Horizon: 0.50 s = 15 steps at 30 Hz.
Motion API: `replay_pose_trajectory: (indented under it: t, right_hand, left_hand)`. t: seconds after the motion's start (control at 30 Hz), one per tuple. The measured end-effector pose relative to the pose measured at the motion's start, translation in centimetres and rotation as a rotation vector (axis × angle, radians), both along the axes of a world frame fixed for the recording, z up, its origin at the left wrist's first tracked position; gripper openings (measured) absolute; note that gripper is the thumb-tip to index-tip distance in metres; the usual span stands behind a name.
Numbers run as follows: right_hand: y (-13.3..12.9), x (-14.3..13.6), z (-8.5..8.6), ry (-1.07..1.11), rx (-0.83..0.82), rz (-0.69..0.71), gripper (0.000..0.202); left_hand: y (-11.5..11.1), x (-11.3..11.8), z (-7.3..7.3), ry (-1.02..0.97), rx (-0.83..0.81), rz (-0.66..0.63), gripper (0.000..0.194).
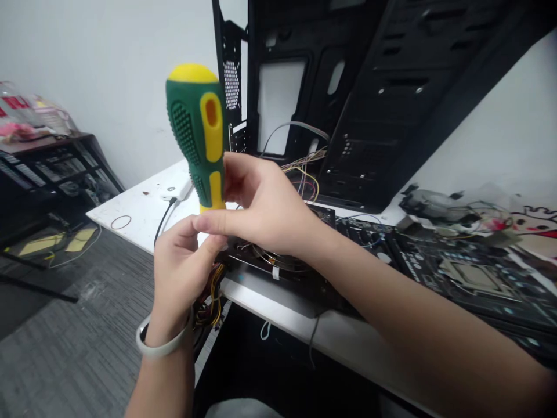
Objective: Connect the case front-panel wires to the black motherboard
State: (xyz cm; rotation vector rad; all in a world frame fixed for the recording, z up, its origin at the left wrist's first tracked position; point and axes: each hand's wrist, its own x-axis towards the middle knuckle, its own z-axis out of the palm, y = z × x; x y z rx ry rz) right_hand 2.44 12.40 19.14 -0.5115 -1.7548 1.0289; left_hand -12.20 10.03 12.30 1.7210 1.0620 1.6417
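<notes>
A screwdriver [198, 136] with a fat green and yellow handle stands nearly upright, butt end up. My right hand [265, 203] is closed around the lower end of the handle, thumb in front and fingers behind. Just below, my left hand [183, 255] pinches around where the shaft is, its fingertips touching my right thumb; the shaft and tip are hidden. Under my hands lies a power supply unit [300, 278] with a round wire fan grille, partly covered by my right forearm. Bundled coloured cables [213, 296] hang from its left end.
Behind stands an open black computer case [365, 116]. A motherboard [461, 261] lies at the right, near clutter. A white device [177, 187] with a black cable and a thin ring [120, 222] are on the white table [139, 191]. A dark shelf [52, 145] stands far left.
</notes>
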Motion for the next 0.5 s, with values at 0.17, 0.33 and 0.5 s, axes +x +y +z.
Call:
replay_pose_trajectory:
  t: [0.17, 0.33, 0.5]
  right_hand:
    - [0.02, 0.39, 0.07, 0.097, -0.076, 0.119, 0.018]
    - [0.5, 0.79, 0.05, 0.177, -0.156, 0.238, 0.027]
    - [0.86, 0.51, -0.27, 0.089, -0.136, 0.253, 0.034]
  left_hand:
    - [-0.19, 0.02, 0.22, 0.041, 0.003, 0.005, 0.021]
    - [-0.13, 0.23, 0.32, 0.037, 0.007, -0.031, 0.027]
    - [-0.05, 0.07, 0.05, 0.046, 0.004, -0.068, 0.037]
